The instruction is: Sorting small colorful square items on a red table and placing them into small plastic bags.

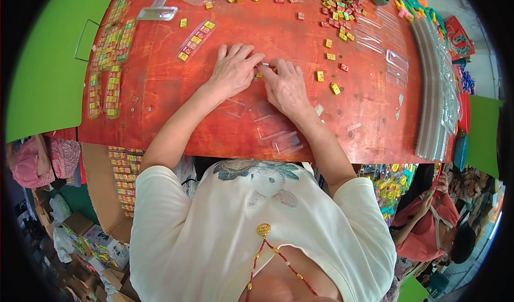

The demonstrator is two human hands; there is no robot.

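Observation:
My left hand (234, 69) and my right hand (287, 86) meet over the middle of the red table, fingers bent and tips nearly touching. A small yellow block (259, 75) shows between them, mostly covered. What else the fingertips pinch is hidden. Ahead of my left hand lies a clear strip case (196, 41) filled with a row of yellow and red blocks. Empty clear plastic trays (289, 142) lie between my forearms. To the right of my right hand are loose yellow blocks (320, 76) and a red block (344, 67).
A heap of small blocks (337, 5) spreads along the far edge. Filled cases (112, 90) stand grouped at the left, near an empty clear tray (157, 13). A long stack of clear trays (431, 93) lines the right edge. Another person (433, 222) is at lower right.

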